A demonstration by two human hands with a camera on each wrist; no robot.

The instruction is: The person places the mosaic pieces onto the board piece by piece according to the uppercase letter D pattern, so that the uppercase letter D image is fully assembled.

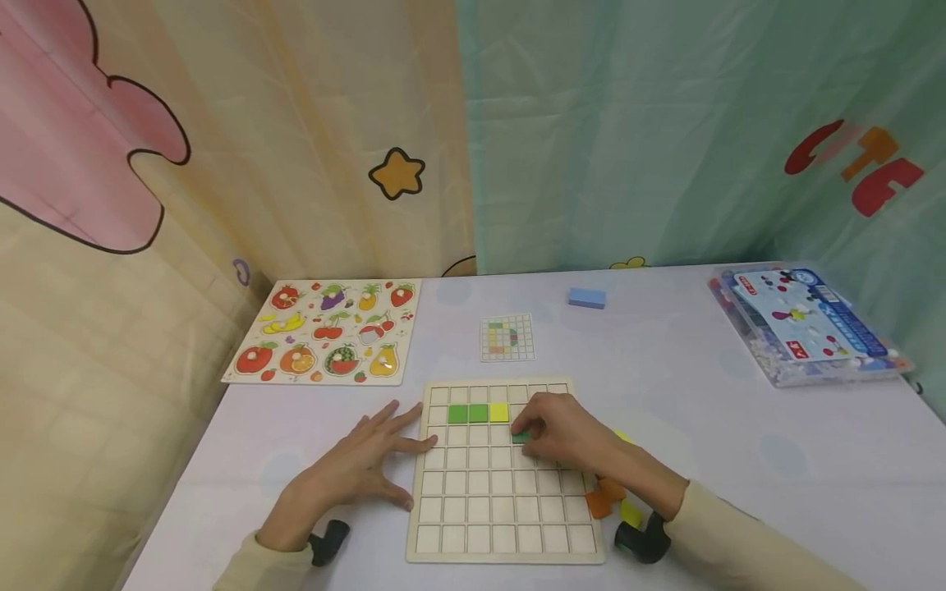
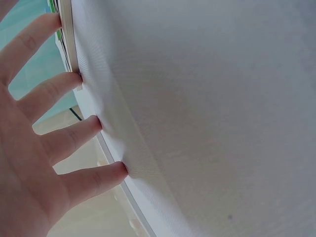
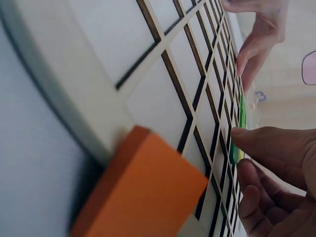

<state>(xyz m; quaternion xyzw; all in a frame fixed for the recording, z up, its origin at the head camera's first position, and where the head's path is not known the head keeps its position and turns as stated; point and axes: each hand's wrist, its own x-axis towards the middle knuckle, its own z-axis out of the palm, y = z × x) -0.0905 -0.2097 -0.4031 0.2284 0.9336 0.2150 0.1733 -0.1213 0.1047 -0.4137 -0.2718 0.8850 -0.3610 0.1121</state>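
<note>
A pale wooden grid board (image 1: 479, 509) lies on the table. In its second row sit two green tiles (image 1: 469, 414) and a yellow tile (image 1: 498, 412), side by side. My right hand (image 1: 565, 428) pinches a dark green tile (image 3: 234, 152) between thumb and fingers, low over the board to the right of the yellow tile; whether it sits in a cell is hard to tell. My left hand (image 1: 362, 464) is spread, with fingertips at the board's left edge; in the left wrist view its fingers (image 2: 69, 140) are straight and apart.
Orange tiles (image 1: 599, 504) and yellow tiles (image 1: 631, 514) lie by the board's right edge. A small pattern card (image 1: 507, 356) lies behind the board. Farther back are a fruit puzzle board (image 1: 310, 335), a blue block (image 1: 587, 298) and a clear plastic box (image 1: 813, 324).
</note>
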